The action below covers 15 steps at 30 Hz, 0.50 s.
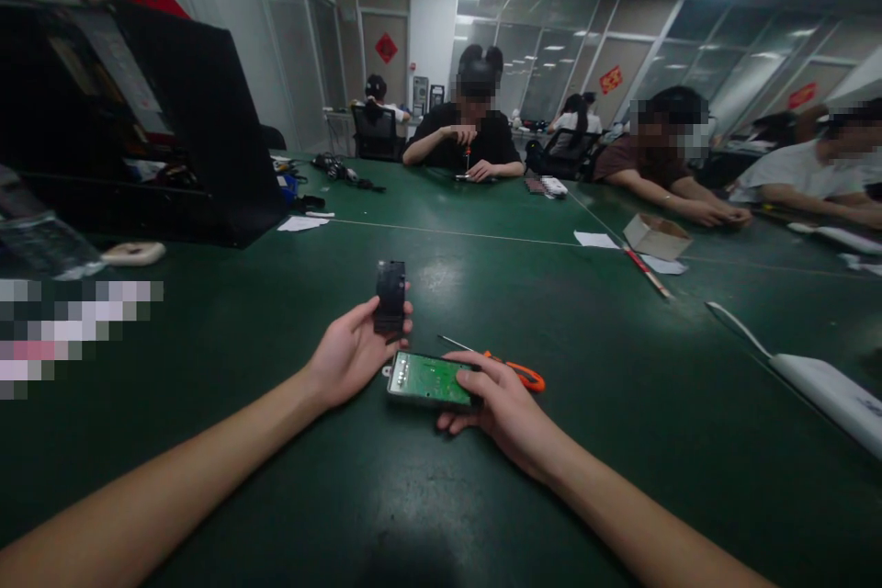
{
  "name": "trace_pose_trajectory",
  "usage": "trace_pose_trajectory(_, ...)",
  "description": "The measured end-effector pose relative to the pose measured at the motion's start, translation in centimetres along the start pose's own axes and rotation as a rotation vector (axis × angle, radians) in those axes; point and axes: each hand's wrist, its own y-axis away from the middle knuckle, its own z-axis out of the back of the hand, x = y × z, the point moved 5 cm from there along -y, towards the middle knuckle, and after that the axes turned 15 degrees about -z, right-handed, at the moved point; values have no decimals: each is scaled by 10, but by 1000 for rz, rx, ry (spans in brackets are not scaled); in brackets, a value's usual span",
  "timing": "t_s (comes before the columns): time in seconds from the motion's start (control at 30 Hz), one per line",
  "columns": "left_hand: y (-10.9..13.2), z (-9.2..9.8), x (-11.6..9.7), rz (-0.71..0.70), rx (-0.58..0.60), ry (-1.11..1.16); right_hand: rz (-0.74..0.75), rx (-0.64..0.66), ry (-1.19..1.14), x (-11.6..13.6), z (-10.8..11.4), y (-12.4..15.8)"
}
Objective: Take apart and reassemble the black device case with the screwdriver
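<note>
My left hand [355, 349] is closed round a black plastic cover [390, 296], held upright with its ribbed lower end near the palm. To the right, my right hand [500, 400] grips a flat device with a bare green circuit board [431, 379], thumb on the board and fingers beneath. A small pale tab [387, 371] sticks out at the device's left end. Behind my right hand lies a screwdriver [530, 376] with an orange and black handle, its thin shaft pointing left. My right fingers hide part of the handle.
The green table [276, 487] stretches ahead. A large black box [227, 138] stands at the left. Toward the right are an open cardboard box [658, 236], a red stick-like object [646, 273] and a white power strip [827, 390] with its cable. Co-workers sit at the far and right sides.
</note>
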Motion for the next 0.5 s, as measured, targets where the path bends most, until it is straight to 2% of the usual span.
trace_pose_trajectory(0.1,7,-4,-9,-121,125,-233,37,-44,-23,-1,4,-2)
trace_pose_trajectory(0.33,24,-20,-17,-426,544,-1059,142,-107,45,3,12,-6)
trace_pose_trajectory(0.4,26,-23,-19,-495,603,-1183,153,-109,71,4,12,-6)
trace_pose_trajectory(0.5,28,-25,-20,-543,625,-1241,150,-103,76,4,11,-5)
